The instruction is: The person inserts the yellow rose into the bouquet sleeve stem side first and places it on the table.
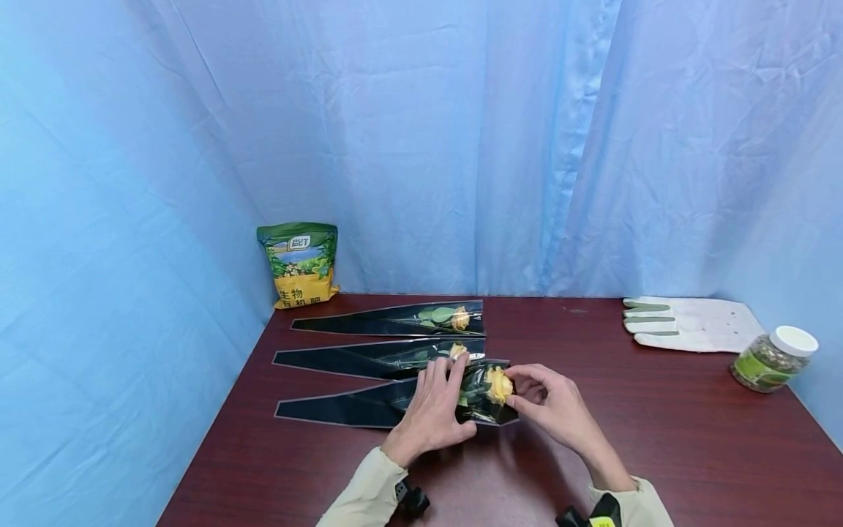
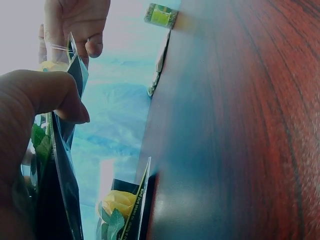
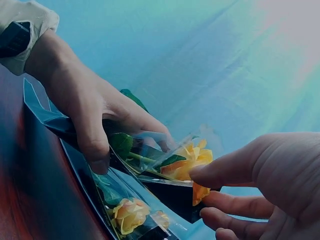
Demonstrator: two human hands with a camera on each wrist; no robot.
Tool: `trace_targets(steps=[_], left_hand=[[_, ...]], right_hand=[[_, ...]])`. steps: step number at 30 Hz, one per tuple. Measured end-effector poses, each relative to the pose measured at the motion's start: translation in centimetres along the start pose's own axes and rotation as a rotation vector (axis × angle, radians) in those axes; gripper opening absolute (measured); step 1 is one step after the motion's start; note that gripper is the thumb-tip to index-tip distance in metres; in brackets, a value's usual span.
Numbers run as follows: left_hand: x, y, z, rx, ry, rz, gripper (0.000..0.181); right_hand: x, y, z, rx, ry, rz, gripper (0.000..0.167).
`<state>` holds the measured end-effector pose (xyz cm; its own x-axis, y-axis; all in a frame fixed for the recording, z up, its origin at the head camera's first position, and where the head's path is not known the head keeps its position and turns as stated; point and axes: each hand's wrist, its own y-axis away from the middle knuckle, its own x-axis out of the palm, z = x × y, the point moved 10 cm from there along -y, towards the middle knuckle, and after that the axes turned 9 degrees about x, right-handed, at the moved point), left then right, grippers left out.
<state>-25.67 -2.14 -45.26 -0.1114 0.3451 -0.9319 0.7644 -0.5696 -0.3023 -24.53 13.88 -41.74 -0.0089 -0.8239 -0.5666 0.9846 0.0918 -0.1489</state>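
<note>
A yellow rose [image 1: 498,386] lies in the nearest black-and-clear flower sleeve [image 1: 336,408], its bloom at the right-hand opening. My left hand [image 1: 435,410] grips this sleeve just behind the bloom; in the right wrist view its thumb [image 3: 92,145] is on the near side and its fingers reach across the far side. At the opening my right hand [image 1: 553,406] pinches the bloom's edge between thumb and fingers. Behind lie two more sleeved roses: the middle sleeve [image 1: 316,359], partly covered by my left fingers, and the far sleeve [image 1: 342,320].
A green and yellow fertilizer bag [image 1: 299,265] stands at the back left. At the back right lies a white and green glove [image 1: 698,324], with a white-lidded jar [image 1: 772,360] beside it. Blue curtains [image 1: 421,146] enclose the dark red table [image 1: 658,417].
</note>
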Motion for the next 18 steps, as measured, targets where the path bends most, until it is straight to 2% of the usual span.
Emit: trace_targets(steps=[10,18], left_hand=[[0.32,0.04,-0.38,0.013,-0.01,0.013,0.11],[0.12,0.06,-0.2,0.007,-0.012,-0.001,0.109]], right_hand=[[-0.07,-0.19,-0.71,0.151,0.017,-0.039,0.018],[0.02,0.03,-0.28,0.117,-0.032,-0.103,0.011]])
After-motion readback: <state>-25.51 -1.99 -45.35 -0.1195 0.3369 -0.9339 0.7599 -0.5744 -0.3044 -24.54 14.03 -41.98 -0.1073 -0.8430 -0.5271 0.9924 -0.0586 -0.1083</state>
